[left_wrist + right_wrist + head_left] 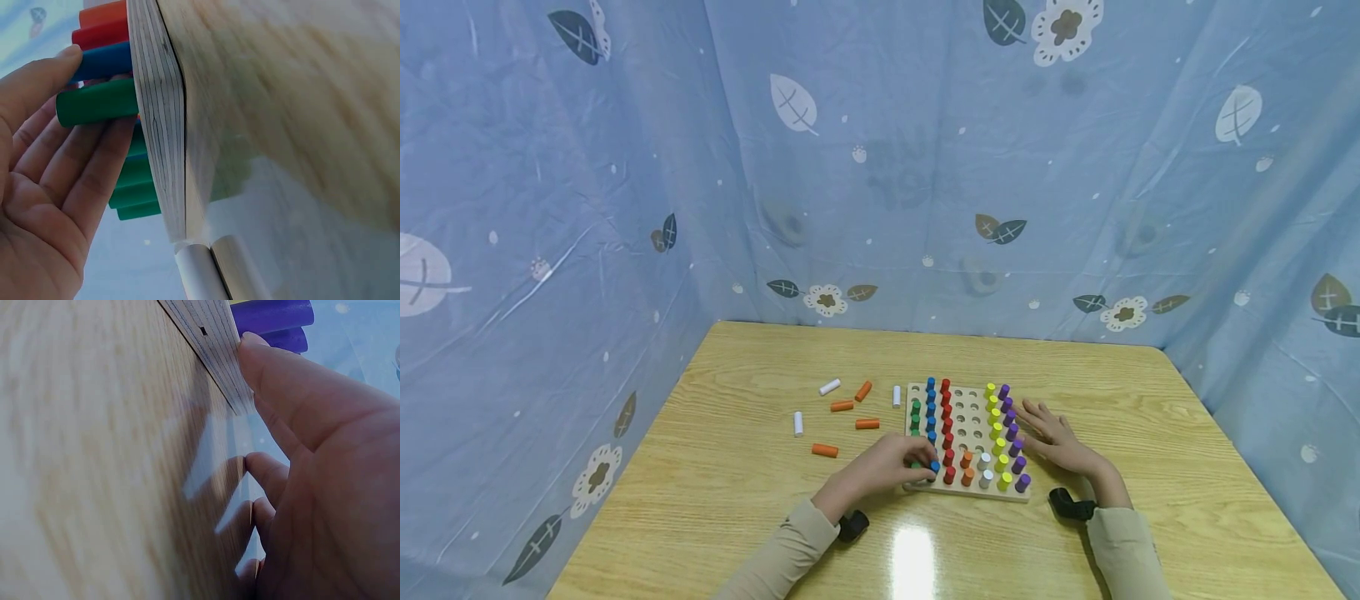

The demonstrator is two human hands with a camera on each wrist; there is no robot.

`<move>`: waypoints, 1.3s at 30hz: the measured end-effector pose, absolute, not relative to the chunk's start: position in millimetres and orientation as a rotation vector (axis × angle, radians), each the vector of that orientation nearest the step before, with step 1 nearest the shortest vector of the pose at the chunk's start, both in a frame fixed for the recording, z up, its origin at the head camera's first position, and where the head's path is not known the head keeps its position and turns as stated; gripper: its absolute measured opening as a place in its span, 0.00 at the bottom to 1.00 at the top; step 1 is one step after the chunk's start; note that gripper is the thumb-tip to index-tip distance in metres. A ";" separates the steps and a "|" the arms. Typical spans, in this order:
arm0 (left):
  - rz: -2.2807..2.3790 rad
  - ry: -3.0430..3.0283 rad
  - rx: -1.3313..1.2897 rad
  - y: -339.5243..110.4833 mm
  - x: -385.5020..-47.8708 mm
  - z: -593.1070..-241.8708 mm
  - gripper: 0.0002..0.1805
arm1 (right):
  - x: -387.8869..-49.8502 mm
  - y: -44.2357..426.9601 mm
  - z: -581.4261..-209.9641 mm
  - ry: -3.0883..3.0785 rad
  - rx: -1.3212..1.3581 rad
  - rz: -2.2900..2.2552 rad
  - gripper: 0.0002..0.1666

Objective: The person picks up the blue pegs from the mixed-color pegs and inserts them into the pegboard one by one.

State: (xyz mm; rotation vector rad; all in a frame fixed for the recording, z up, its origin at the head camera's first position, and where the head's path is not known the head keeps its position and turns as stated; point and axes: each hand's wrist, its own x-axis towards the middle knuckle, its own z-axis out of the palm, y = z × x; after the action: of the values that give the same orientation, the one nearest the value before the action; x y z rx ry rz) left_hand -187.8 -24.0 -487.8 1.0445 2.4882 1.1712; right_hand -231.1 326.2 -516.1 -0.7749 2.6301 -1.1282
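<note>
A wooden pegboard (pixel 973 492) stands on the table, with pegs in colour columns. At its front left, my left hand (pixel 883 463) pinches a blue peg (pixel 935 467). The left wrist view shows the thumb against that blue peg (pixel 103 61), while the fingers pass behind a green peg (pixel 97 103). Red pegs (pixel 947 412) form the neighbouring column. My right hand (pixel 1063 443) lies with spread fingers at the board's right side, beside the purple pegs (pixel 1010 417). In the right wrist view its thumb touches the board's edge (pixel 212 344).
Loose orange pegs (pixel 825 451) and white pegs (pixel 798 424) lie on the table (pixel 737 467) left of the board. Two orange pegs (pixel 967 477) and two white pegs (pixel 986 479) stand at the board's front, with bare holes behind them. Yellow pegs (pixel 996 431) fill another column.
</note>
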 end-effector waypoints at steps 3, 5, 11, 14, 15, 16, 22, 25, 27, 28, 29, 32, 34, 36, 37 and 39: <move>1.156 2.504 1.068 -23.7 -187.7 -488.5 0.12 | -231.2 325.7 -515.5 2.634 -0.774 -1.127 0.35; 1.147 2.514 1.070 -23.5 -187.7 -489.4 0.11 | -231.1 325.4 -515.2 2.633 -0.771 -1.127 0.35; 1.120 2.541 1.056 -22.3 -187.2 -490.3 0.10 | -230.5 325.6 -515.1 2.633 -0.760 -1.119 0.35; 1.122 2.539 1.047 -21.9 -186.9 -489.4 0.10 | -230.3 325.9 -515.3 2.634 -0.760 -1.118 0.34; 1.124 2.538 1.046 -21.8 -186.8 -489.1 0.10 | -230.3 326.0 -515.2 2.633 -0.761 -1.118 0.34; 1.124 2.539 1.047 -21.7 -186.6 -488.9 0.10 | -230.2 326.0 -515.1 2.632 -0.761 -1.118 0.34; 1.106 2.545 1.078 -22.9 -185.7 -488.2 0.10 | -230.7 326.6 -516.2 2.628 -0.777 -1.122 0.34; 1.105 2.533 1.088 -23.5 -185.2 -487.5 0.11 | -230.9 326.7 -517.4 2.625 -0.788 -1.129 0.33; 1.095 2.535 1.095 -23.7 -185.4 -487.3 0.10 | -230.8 326.8 -517.8 2.626 -0.789 -1.132 0.33; 1.091 2.536 1.094 -23.9 -185.4 -487.4 0.10 | -230.6 326.7 -517.7 2.625 -0.786 -1.136 0.33; 1.091 2.534 1.084 -24.3 -185.6 -487.4 0.10 | -230.5 326.4 -517.7 2.627 -0.788 -1.140 0.33; 1.093 2.536 1.055 -25.9 -186.1 -486.9 0.09 | -230.1 325.4 -517.4 2.629 -0.788 -1.147 0.33; 1.111 2.525 1.024 -27.4 -186.2 -486.0 0.09 | -230.0 324.7 -516.9 2.629 -0.787 -1.148 0.33; 1.123 2.524 1.014 -29.1 -186.5 -484.1 0.08 | -230.0 324.4 -516.0 2.635 -0.785 -1.142 0.33; 1.127 2.523 1.012 -29.9 -186.7 -483.1 0.08 | -230.2 324.4 -515.4 2.638 -0.784 -1.138 0.33; 1.134 2.526 1.004 -32.0 -187.3 -481.0 0.07 | -230.8 324.6 -513.9 2.650 -0.782 -1.126 0.33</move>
State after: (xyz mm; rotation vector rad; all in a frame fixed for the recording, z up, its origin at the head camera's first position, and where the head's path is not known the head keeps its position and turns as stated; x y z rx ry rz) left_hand -187.3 -32.0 -481.0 1.0045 2.5258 1.1338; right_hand -230.8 324.6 -513.9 -0.7824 2.6496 -1.1263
